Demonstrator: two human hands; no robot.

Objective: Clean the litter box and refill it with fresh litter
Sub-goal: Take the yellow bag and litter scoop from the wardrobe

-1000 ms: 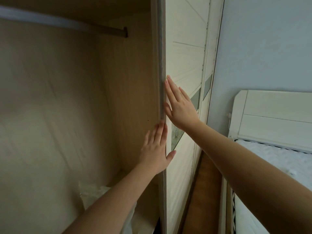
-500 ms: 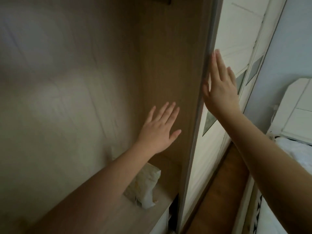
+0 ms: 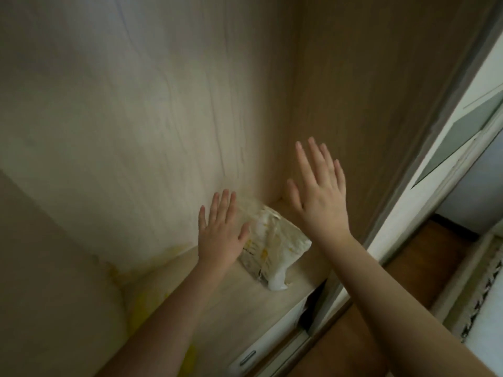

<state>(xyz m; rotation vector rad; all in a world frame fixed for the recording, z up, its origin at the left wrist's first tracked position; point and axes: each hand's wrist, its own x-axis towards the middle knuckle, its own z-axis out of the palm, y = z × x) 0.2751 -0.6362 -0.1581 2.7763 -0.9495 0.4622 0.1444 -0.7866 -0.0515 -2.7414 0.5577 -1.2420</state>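
Note:
A white bag with yellow print (image 3: 275, 248) lies on the wooden shelf (image 3: 239, 303) in the back right corner of an open wardrobe. My left hand (image 3: 220, 235) hovers flat just left of the bag, fingers spread, holding nothing. Above and to the right of the bag, my right hand (image 3: 318, 191) is also flat with fingers apart and empty. Both hands are inside the wardrobe. No litter box is in view.
The wardrobe's sliding door (image 3: 446, 148) stands pushed to the right. A white drawer front with a handle (image 3: 261, 346) sits below the shelf. Wooden floor (image 3: 424, 257) and a bed edge (image 3: 484, 308) lie at the right. Something yellow (image 3: 141, 303) is blurred on the shelf's left.
Both hands left the sliding door's edge and moved down into the wardrobe toward the bag. My view tilted downward, bringing the shelf and bag into sight.

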